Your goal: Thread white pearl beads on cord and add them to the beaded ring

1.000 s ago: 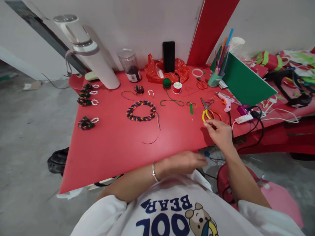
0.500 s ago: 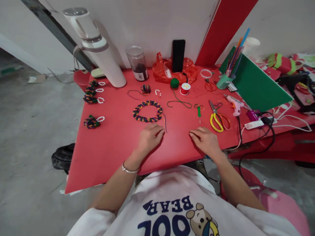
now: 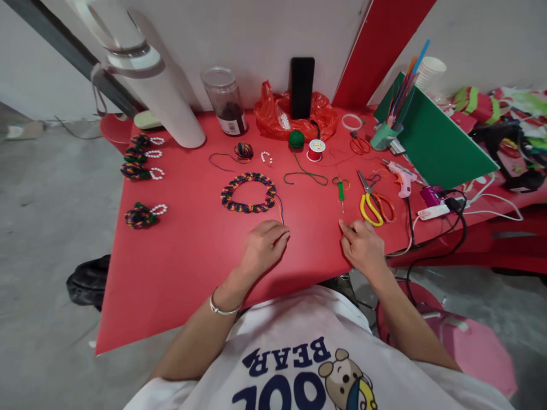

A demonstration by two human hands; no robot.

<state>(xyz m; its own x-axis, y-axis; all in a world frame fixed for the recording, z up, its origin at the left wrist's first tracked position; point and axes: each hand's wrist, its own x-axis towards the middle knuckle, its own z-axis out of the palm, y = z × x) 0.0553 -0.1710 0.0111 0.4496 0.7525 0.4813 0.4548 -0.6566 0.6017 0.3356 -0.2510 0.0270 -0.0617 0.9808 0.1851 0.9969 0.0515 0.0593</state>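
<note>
A crocheted ring of dark multicoloured yarn [image 3: 228, 199] lies left of centre on the red table, with its loose yarn tail [image 3: 281, 209] hanging toward me. My left hand [image 3: 264, 246] rests just below the ring. Its thumb and forefinger are pinched together at the end of that tail, which disappears at the fingertips. My right hand [image 3: 363, 245] lies on the table with the forefinger stretched out, apart from the thumb, and the other fingers curled. Just beyond that fingertip is a green-handled crochet hook [image 3: 341, 191], untouched. Yellow-and-orange-handled scissors [image 3: 371, 206] lie beside this hand.
Beaded yarn pieces [image 3: 141, 216] line the left edge. At the back stand a white flask [image 3: 171, 108], a jar [image 3: 231, 117] and a phone [image 3: 302, 88]. A green yarn ball [image 3: 296, 139], thread spool [image 3: 315, 150] and pink glue gun [image 3: 404, 181] with cables lie farther right.
The view has shifted, sliding the table things leftward. My right hand has moved right, its forefinger now extended from a pinch. My left fingertips now cover the end of the yarn tail.
</note>
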